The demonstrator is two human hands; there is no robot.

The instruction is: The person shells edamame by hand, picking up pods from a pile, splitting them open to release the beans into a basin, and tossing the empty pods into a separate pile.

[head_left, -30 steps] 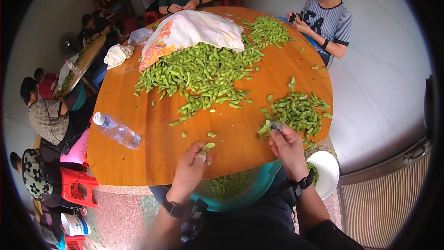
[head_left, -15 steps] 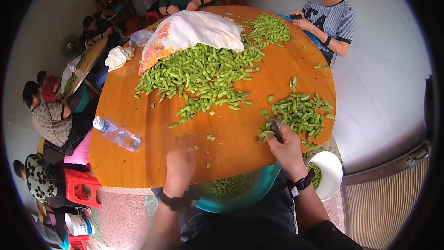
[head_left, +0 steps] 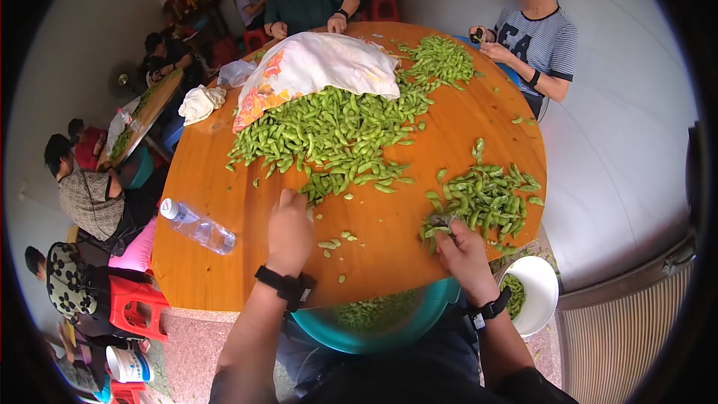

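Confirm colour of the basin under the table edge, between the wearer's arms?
Teal round plastic basin, green pods inside; head view shows it.

left hand (head_left: 290, 228) covers whatever its fingertips touch among the pods (head_left: 329, 131)

Water bottle (head_left: 198, 229), white bowl (head_left: 540, 284)

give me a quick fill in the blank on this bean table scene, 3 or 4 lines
1. The left hand reaches toward the big pile of green ____ in the middle of the round table.
2. The clear plastic ____ lies on its side, left of the left hand.
3. Below the table edge, between the arms, sits a ____-coloured basin holding green pieces.
4. The white bowl sits beside the ____ wrist.

Missing words: pods; bottle; teal; right
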